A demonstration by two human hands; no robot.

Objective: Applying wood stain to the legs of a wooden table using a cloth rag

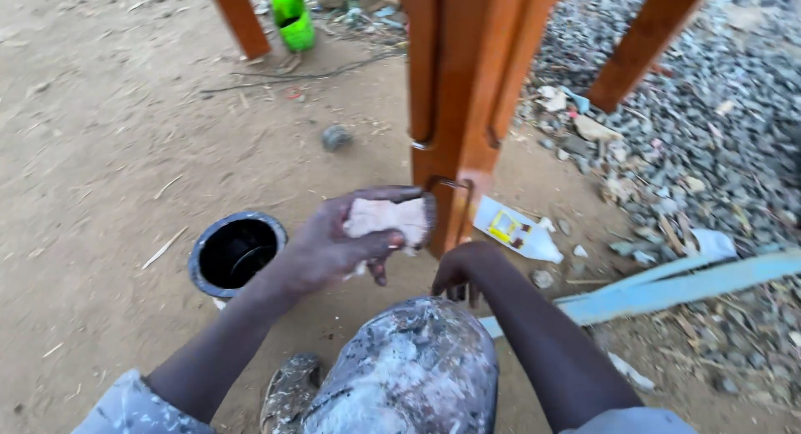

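My left hand [334,246] grips a small pale pinkish pad [385,218] and presses it against the foot of an orange-brown varnished wooden leg [457,108]. My right hand [460,271] hangs low by the base of that same leg, fingers curled down toward the ground; nothing shows in it. My knee in paint-spattered trousers [409,371] fills the bottom centre.
A round dark tin [236,252] stands open on the dirt left of my left hand. A white plastic bottle [516,231] lies behind the leg. Two more wooden legs [239,18] [647,42], a green container [293,18], a pale blue plank [684,285] and gravel [717,133] surround.
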